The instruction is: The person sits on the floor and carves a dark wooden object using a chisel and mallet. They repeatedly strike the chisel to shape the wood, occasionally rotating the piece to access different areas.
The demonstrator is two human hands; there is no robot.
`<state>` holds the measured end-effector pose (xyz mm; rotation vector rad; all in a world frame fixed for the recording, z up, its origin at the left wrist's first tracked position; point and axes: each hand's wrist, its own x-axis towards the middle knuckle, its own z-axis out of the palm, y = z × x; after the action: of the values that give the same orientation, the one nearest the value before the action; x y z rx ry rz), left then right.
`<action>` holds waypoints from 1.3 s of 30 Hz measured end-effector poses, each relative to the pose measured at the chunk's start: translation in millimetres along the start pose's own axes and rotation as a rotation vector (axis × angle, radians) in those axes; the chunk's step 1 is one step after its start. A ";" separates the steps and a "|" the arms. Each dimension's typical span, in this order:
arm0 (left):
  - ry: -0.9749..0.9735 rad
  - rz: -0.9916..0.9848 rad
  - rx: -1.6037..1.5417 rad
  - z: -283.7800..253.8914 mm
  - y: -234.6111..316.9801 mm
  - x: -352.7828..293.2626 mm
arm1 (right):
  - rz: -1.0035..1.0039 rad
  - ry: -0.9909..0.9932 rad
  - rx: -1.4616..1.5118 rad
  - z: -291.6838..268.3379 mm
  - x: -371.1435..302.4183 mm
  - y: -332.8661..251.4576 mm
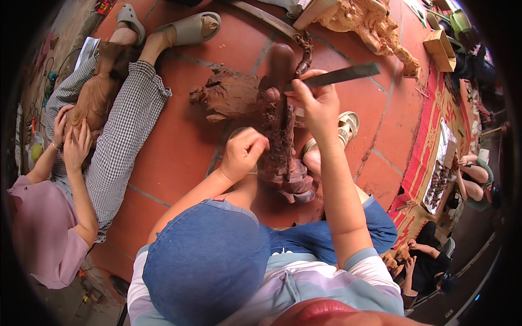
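Between my bent legs stands a dark reddish-brown wood carving (278, 149), with a smooth rounded knob at the far end and rough, twisted shapes below it. My right hand (319, 103) grips a flat, dark grey file (345, 75) that points out to the right; its other end lies over the carving's upper part. My left hand (244, 154) is closed beside the carving's left side. Whether anything is in its curled fingers is hidden. A rough brown wooden part (231, 93) juts left from the carving; I cannot tell whether it is joined on.
On the left, a person in checked trousers (122, 141) has both hands on a brown carved figure (89, 106). A lighter carving (359, 24) lies at the far right on the red tile floor (375, 127). Farther right are a patterned mat (421, 163) and more people working.
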<state>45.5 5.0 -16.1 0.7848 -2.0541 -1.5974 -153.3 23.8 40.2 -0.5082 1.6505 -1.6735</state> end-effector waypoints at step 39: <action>0.189 0.249 0.309 -8.7 -11.7 42.8 | -0.061 0.098 -0.118 -50.5 -62.9 29.2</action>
<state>20.9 -31.6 -25.8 0.7172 -2.1855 -1.0480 -141.5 106.2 19.5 -0.5465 1.8291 -1.6755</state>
